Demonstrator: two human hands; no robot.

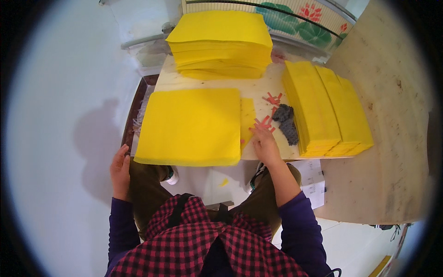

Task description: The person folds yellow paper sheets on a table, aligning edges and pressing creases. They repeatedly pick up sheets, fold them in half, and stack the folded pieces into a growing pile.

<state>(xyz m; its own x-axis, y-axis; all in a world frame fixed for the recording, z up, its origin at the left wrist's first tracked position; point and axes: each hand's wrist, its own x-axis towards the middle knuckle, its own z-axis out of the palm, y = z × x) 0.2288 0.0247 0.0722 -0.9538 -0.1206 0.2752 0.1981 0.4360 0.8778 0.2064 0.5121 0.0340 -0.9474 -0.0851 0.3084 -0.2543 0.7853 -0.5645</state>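
My right hand [265,144] is at the table's front, with its fingers bent together at a scatter of short red strips [264,123]. Whether a strip is between the fingertips is hard to see. Just left of it lies a flat, squarish pile of yellow fabric-like sheets [189,127], its front edge at the table's edge. A strip of yellow material [248,115] shows beside the pile's right side. Near the pile's front left corner, my left hand [120,171] holds nothing visible, its fingers stretched upward beside the table's left edge.
A taller stack of yellow sheets [219,27] stands at the back. On the right are folded yellow bundles [318,108], with a crumpled dark grey clump [287,125] beside them. A wooden panel [383,106] rises at the right. Papers [314,182] hang below the table.
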